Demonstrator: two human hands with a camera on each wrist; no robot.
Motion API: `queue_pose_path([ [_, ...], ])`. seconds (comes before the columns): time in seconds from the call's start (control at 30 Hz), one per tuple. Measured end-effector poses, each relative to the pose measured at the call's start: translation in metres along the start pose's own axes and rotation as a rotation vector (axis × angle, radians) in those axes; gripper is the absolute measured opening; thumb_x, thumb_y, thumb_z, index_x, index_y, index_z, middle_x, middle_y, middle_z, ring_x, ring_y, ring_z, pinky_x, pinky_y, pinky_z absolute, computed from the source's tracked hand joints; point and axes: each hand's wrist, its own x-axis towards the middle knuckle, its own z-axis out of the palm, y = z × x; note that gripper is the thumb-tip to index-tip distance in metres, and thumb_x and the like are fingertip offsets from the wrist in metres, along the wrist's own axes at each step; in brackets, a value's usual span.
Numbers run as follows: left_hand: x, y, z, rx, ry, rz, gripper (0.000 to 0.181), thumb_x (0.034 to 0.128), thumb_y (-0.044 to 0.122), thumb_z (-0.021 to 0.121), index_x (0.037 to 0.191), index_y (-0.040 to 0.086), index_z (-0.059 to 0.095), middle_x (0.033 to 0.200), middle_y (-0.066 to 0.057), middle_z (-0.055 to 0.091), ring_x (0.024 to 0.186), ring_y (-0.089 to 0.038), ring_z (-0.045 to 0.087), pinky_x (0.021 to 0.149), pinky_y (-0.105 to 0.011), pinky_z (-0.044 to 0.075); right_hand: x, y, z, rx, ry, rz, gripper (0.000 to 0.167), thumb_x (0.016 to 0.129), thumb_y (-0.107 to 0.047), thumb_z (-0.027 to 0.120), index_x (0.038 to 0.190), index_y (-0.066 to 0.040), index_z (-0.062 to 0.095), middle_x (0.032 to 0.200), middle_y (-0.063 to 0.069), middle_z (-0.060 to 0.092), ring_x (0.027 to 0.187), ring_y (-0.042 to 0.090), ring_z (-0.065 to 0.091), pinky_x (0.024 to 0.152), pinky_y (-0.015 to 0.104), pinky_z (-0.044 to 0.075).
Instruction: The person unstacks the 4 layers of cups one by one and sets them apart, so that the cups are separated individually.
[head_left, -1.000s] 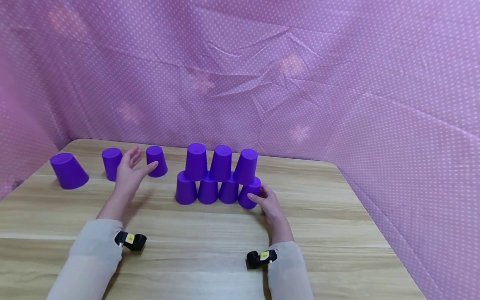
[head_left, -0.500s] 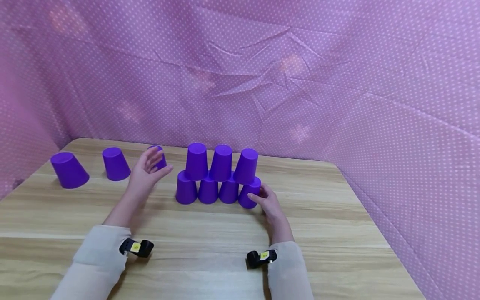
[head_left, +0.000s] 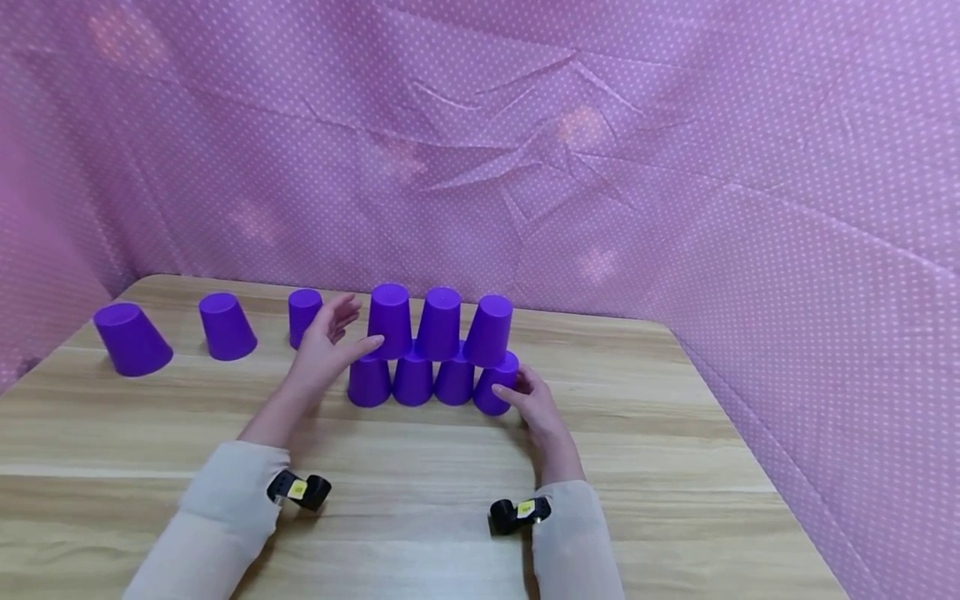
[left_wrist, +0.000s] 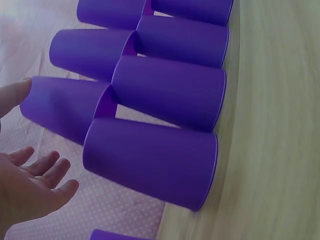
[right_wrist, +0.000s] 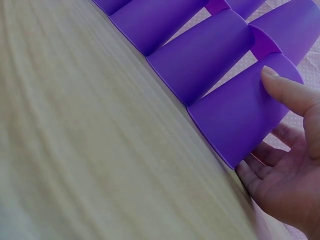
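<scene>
Purple upside-down cups stand in two tiers, with three upper cups bridging the lower row. My left hand (head_left: 322, 357) is beside the upper left cup (head_left: 389, 321), fingers spread. Its thumb overlaps that cup in the head view; in the left wrist view the fingers (left_wrist: 55, 172) are apart from the cup, and I cannot tell whether the thumb touches. At the row's right end, my right hand (head_left: 538, 408) holds the lower right cup (head_left: 488, 400). The right wrist view shows its thumb (right_wrist: 287, 92) on the near side and its other fingers behind, partly hidden.
Three separate upside-down cups stand to the left: a far left cup (head_left: 135, 342), a middle one (head_left: 228, 327) and one partly behind my left hand (head_left: 303, 310). Pink dotted cloth (head_left: 480, 167) surrounds the far side and flanks of the wooden table (head_left: 405, 500).
My left hand has moved right, from between the separate cups past the nearest one to the upper left cup of the stack. My right hand stays at the lower right cup.
</scene>
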Motion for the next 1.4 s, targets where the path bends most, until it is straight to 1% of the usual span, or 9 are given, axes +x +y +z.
queue_pose_path([
  [0.17, 0.005, 0.003, 0.008, 0.033, -0.017, -0.021, 0.074, 0.0748, 0.011, 0.067, 0.132, -0.002, 0.023, 0.127, -0.022, 0.036, 0.118, -0.031, 0.031, 0.098, -0.041, 0.024, 0.001, 0.0, 0.0, 0.004, 0.009, -0.01, 0.051, 0.073, -0.013, 0.068, 0.119, -0.005, 0.048, 0.108, 0.013, 0.053, 0.101, 0.025, 0.047, 0.092, 0.041, 0.032],
  [0.33, 0.006, 0.004, 0.009, 0.056, -0.026, -0.028, 0.072, 0.0755, 0.009, 0.066, 0.131, -0.004, 0.023, 0.126, -0.023, 0.037, 0.118, -0.031, 0.031, 0.098, -0.041, 0.023, 0.001, 0.002, 0.001, 0.006, 0.002, -0.023, 0.049, 0.073, -0.011, 0.068, 0.118, -0.003, 0.049, 0.106, 0.013, 0.053, 0.099, 0.024, 0.047, 0.09, 0.039, 0.034],
  [0.5, 0.009, 0.002, 0.009, 0.065, -0.039, -0.015, 0.072, 0.0761, 0.01, 0.066, 0.132, -0.004, 0.022, 0.126, -0.023, 0.037, 0.117, -0.032, 0.032, 0.098, -0.042, 0.023, 0.0, 0.003, 0.001, 0.017, 0.009, -0.021, 0.05, 0.073, -0.011, 0.068, 0.118, -0.005, 0.049, 0.106, 0.012, 0.053, 0.1, 0.024, 0.047, 0.09, 0.038, 0.034],
  [0.67, 0.013, -0.001, 0.01, 0.064, -0.048, 0.01, 0.072, 0.0758, 0.008, 0.065, 0.131, -0.005, 0.022, 0.126, -0.025, 0.036, 0.116, -0.034, 0.032, 0.098, -0.043, 0.023, 0.001, 0.004, 0.001, 0.019, -0.005, -0.039, 0.05, 0.073, -0.011, 0.067, 0.118, -0.003, 0.048, 0.107, 0.013, 0.053, 0.1, 0.024, 0.048, 0.09, 0.038, 0.034],
  [0.97, 0.016, -0.001, 0.013, 0.08, -0.044, 0.007, 0.065, 0.0761, 0.005, 0.064, 0.128, -0.007, 0.027, 0.119, -0.026, 0.039, 0.112, -0.035, 0.035, 0.097, -0.044, 0.024, 0.003, 0.005, 0.001, 0.015, -0.013, -0.057, 0.049, 0.074, -0.012, 0.067, 0.119, -0.002, 0.047, 0.106, 0.014, 0.053, 0.098, 0.024, 0.048, 0.088, 0.038, 0.036],
  [1.23, 0.017, 0.0, 0.014, 0.084, -0.055, -0.008, 0.065, 0.0771, 0.007, 0.064, 0.129, -0.006, 0.027, 0.116, -0.025, 0.042, 0.111, -0.034, 0.037, 0.097, -0.043, 0.026, -0.001, 0.004, 0.0, 0.015, -0.039, -0.14, 0.05, 0.073, -0.021, 0.069, 0.116, -0.004, 0.05, 0.103, 0.014, 0.054, 0.097, 0.026, 0.049, 0.087, 0.04, 0.037],
  [1.3, 0.017, 0.0, 0.015, 0.084, -0.055, -0.015, 0.065, 0.0773, 0.008, 0.064, 0.129, -0.006, 0.027, 0.117, -0.026, 0.041, 0.111, -0.034, 0.037, 0.097, -0.043, 0.026, 0.0, 0.004, 0.0, 0.019, -0.036, -0.123, 0.049, 0.074, -0.018, 0.068, 0.117, -0.004, 0.049, 0.104, 0.014, 0.054, 0.098, 0.026, 0.049, 0.088, 0.039, 0.037],
  [1.33, 0.018, -0.003, 0.015, 0.087, -0.046, -0.007, 0.066, 0.0771, 0.012, 0.065, 0.129, -0.005, 0.028, 0.117, -0.024, 0.042, 0.111, -0.033, 0.038, 0.096, -0.042, 0.027, 0.0, 0.004, 0.0, 0.017, -0.033, -0.108, 0.049, 0.074, -0.016, 0.068, 0.117, -0.003, 0.048, 0.105, 0.014, 0.054, 0.098, 0.025, 0.049, 0.087, 0.038, 0.037],
  [1.4, 0.018, -0.003, 0.015, 0.088, -0.045, -0.009, 0.065, 0.077, 0.012, 0.065, 0.129, -0.005, 0.028, 0.118, -0.025, 0.042, 0.111, -0.033, 0.038, 0.096, -0.042, 0.028, 0.001, 0.003, 0.0, 0.02, -0.019, -0.068, 0.049, 0.075, -0.011, 0.066, 0.119, -0.001, 0.047, 0.106, 0.016, 0.053, 0.099, 0.026, 0.047, 0.089, 0.039, 0.035],
])
